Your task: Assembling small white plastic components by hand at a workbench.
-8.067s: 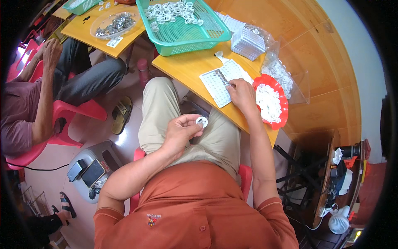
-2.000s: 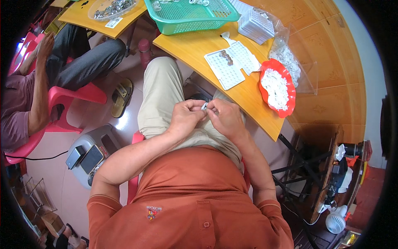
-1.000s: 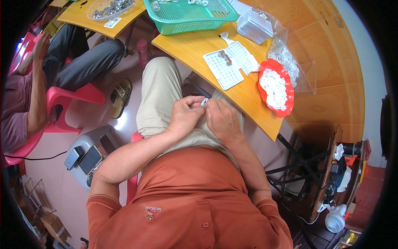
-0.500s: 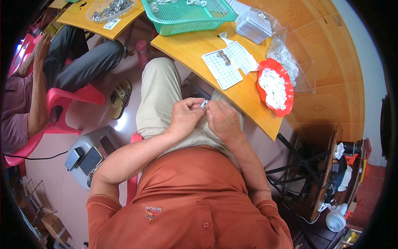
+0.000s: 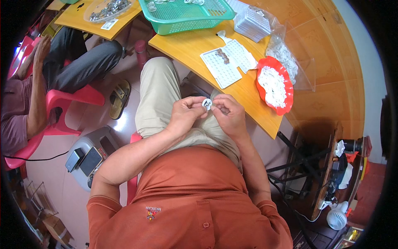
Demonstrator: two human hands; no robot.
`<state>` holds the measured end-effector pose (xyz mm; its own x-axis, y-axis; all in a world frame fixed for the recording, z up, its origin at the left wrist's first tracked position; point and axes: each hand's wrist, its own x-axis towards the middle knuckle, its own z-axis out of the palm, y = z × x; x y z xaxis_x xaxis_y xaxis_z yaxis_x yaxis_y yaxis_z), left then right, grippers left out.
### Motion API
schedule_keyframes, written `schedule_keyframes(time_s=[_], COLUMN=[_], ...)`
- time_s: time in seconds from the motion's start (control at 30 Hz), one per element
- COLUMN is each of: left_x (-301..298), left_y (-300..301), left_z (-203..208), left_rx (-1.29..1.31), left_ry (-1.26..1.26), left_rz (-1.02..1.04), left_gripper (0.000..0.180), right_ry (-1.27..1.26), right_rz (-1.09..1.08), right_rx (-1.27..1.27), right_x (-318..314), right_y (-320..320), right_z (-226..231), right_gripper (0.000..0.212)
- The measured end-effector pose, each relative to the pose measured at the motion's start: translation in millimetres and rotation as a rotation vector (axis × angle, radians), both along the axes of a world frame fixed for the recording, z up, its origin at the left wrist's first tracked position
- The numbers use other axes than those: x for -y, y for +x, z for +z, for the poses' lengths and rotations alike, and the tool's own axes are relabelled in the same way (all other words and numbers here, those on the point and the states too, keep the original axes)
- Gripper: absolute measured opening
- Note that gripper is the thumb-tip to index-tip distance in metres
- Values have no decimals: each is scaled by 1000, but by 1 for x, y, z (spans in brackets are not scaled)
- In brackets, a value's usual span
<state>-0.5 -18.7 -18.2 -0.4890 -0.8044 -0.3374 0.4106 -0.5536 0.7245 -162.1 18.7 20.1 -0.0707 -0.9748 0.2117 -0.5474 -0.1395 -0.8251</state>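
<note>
Over my lap, my left hand (image 5: 187, 114) pinches a small round white plastic piece (image 5: 207, 103) with a dark, metallic-looking middle. Its flat face is turned up. My right hand (image 5: 230, 116) is closed at the piece's right edge, thumb and fingertips touching it. On the yellow table ahead lies a white tray with rows of small pockets (image 5: 219, 74), with brown bits on its upper part. A red scalloped dish (image 5: 261, 88) holds a heap of small white parts (image 5: 273, 89) at the right edge.
A green basket (image 5: 186, 25) with white rings stands at the back, beside stacked clear trays (image 5: 252, 25) and a bag of white parts (image 5: 282, 58). Someone in grey trousers (image 5: 83, 62) sits at left. A grey stool (image 5: 92, 145) carries phones. A pink bottle (image 5: 141, 52) stands beyond my knee.
The white piece has turned from edge-on to face up between my fingers. My right hand has shifted slightly right, uncovering more of it. The view has moved a little.
</note>
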Motion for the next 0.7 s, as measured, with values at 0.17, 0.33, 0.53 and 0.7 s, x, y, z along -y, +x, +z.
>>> schedule_keyframes(time_s=[0.17,0.33,0.53,0.7], left_x=[1,2,3,5], left_y=[1,1,1,2], left_z=[0,-1,4,1], left_rx=[-33,-85,-71,-101], left_ry=[56,127,169,201], left_rz=[-25,-52,-67,-87], left_gripper=[24,24,24,23], right_ry=[149,250,299,349], right_rz=[-35,-13,-20,-41], right_rx=[246,386,587,645], right_x=[-3,-1,-3,-3], right_y=[-3,-12,-15,-16], right_z=[-8,-16,-21,-21], right_gripper=[16,16,17,18])
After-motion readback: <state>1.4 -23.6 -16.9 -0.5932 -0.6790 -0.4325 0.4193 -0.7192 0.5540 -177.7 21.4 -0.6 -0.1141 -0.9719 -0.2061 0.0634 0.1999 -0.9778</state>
